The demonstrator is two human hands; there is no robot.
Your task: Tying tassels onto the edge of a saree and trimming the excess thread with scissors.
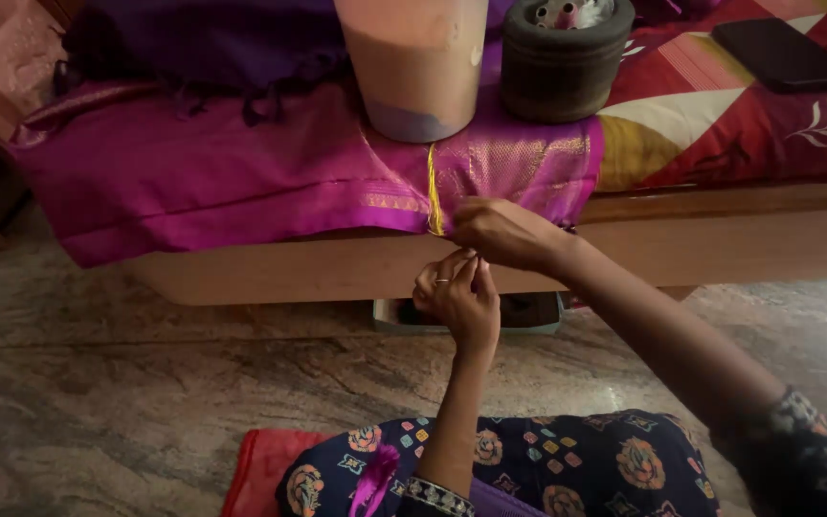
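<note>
At the bed's edge, both hands pinch the magenta silk cloth (pixel 241 172): right hand (pixel 502 233) in a closed grip on its hem, left hand (pixel 457 292) pinching fringe threads below, while a heavy tub (pixel 416 62) pins it flat.

Magenta silk cloth (pixel 241 172) draped over bed edge

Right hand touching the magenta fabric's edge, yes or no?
Touching. The head view shows the right hand pressed on the hanging edge of the magenta fabric beside the yellow thread, with no gap visible between them.
</note>
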